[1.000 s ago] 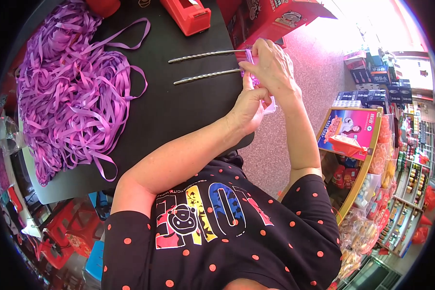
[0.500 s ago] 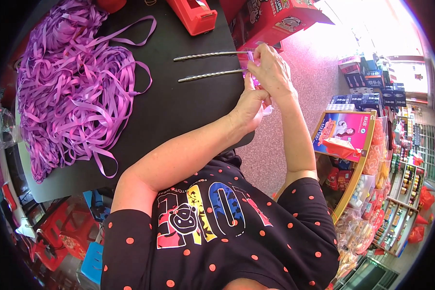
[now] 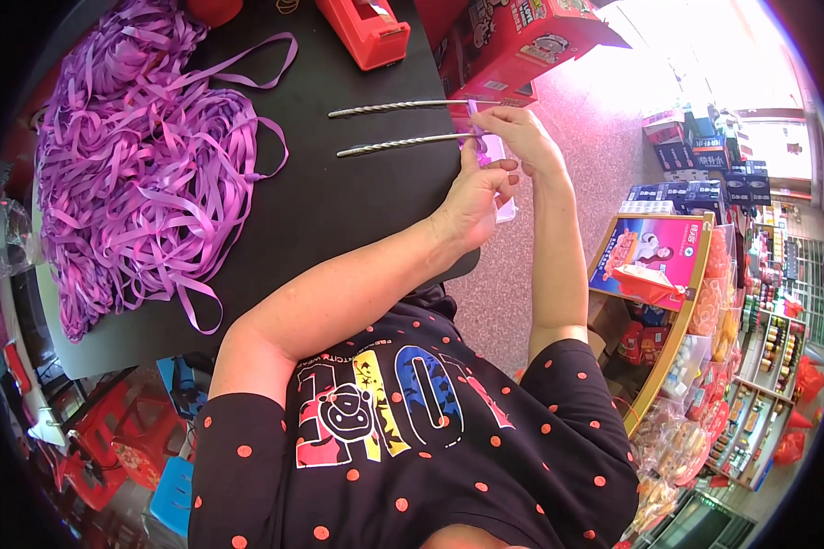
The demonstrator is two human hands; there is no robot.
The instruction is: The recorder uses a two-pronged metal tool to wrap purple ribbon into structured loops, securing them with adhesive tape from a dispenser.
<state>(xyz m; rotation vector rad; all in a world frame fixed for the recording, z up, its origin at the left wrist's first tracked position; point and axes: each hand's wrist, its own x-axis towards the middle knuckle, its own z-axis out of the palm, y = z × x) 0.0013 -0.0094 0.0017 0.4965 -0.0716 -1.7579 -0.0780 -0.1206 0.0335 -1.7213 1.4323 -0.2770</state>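
Head view shows a short piece of purple ribbon (image 3: 491,156) held between the person's two hands at the far right edge of the black table (image 3: 339,210). The right hand (image 3: 522,137) has its fingers (image 3: 487,117) pressed together on the ribbon's upper end, pinching it right where the near metal rod (image 3: 407,143) ends. The left hand (image 3: 474,197) sits just below, its fingers (image 3: 505,166) curled around the lower part of the ribbon, thumb up against it (the exact grip on the underside is hidden by the hand itself). A pale end of the ribbon shows below the left hand, hanging past the table edge.

Two twisted metal rods lie on the table running away to the left of the fingers, roughly parallel to each other; the far metal rod (image 3: 394,107) lies just beyond the right hand's fingers, the near one reaches in to touch the pinched ribbon. Farther beyond the fingers stands a red tape dispenser (image 3: 364,32), and to its right a red printed carton (image 3: 513,37) overhangs the table edge.

Well to the left of the fingers, a big loose heap of purple ribbon (image 3: 146,174) covers much of the table, with loops trailing toward the rods and down toward the near edge. To the right of the hands, off the table, is the pinkish floor (image 3: 613,156) and a shelf of packaged goods (image 3: 696,302).
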